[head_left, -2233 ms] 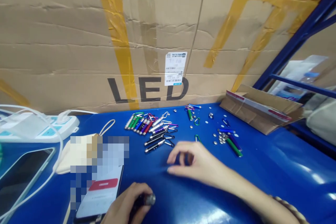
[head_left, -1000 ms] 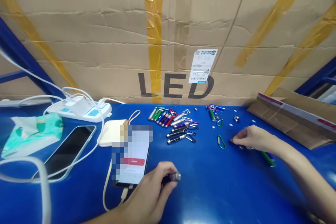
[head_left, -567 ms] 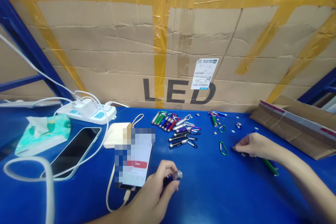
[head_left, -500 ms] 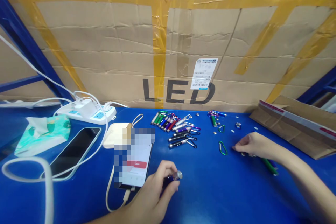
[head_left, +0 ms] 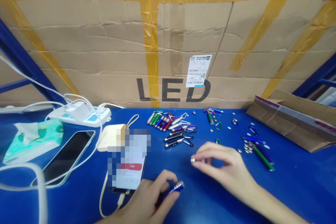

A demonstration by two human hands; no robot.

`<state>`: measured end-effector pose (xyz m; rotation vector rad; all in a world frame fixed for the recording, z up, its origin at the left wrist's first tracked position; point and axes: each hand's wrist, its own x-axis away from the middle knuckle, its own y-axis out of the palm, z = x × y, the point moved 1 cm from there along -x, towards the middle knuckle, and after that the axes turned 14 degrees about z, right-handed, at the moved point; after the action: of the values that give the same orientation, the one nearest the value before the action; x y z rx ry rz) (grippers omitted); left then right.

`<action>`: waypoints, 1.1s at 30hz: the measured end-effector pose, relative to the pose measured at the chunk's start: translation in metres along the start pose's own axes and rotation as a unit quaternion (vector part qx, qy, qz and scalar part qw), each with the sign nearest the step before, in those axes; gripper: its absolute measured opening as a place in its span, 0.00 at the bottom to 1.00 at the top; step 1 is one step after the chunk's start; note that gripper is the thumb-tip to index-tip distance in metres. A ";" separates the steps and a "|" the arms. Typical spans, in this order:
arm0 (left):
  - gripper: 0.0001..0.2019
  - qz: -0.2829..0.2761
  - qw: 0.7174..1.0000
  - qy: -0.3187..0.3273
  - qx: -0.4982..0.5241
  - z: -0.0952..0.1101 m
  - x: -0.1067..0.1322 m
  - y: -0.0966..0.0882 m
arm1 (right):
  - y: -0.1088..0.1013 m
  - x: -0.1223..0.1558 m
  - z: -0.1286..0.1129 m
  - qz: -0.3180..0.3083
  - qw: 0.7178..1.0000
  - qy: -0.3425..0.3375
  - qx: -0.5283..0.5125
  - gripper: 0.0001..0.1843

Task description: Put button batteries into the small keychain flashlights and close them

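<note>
My left hand (head_left: pixel 161 196) is closed around a small blue flashlight (head_left: pixel 176 186), its silver end pointing up and to the right. Between thumb and forefinger my right hand (head_left: pixel 220 164) pinches a small silver button cell (head_left: pixel 193 159), apart from the flashlight. More button cells (head_left: pixel 247 146) lie in a pile right of that hand, beside a green flashlight tube (head_left: pixel 264 159) and blue tubes (head_left: pixel 254 140). A green carabiner (head_left: pixel 217 141) is partly hidden behind my right hand. Several finished-looking flashlights with carabiners (head_left: pixel 178 142) lie in rows at the middle of the table.
At left are a lit phone (head_left: pixel 131 175) on a cable, a cream power bank (head_left: pixel 111 138), a dark phone (head_left: pixel 69 155), a tissue pack (head_left: pixel 34 140) and a white power strip (head_left: pixel 91 119). An open cardboard box (head_left: pixel 286 122) stands at right. A large carton (head_left: pixel 105 56) walls off the back.
My right hand has moved left from the pile of button cells toward my left hand, with a button cell in its fingers. The blue flashlight in my left hand has tilted to the right.
</note>
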<state>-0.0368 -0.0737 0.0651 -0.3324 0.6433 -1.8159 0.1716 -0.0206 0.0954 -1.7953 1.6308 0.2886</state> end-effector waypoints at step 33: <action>0.13 0.075 0.992 0.098 -0.041 -0.022 0.005 0.010 | 0.014 0.024 -0.004 -0.133 0.987 -0.089 0.006 0.08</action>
<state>-0.0420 -0.0754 0.0412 -0.1573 0.8590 -1.6924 0.1617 -0.0416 0.0795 -1.8937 1.2507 0.3053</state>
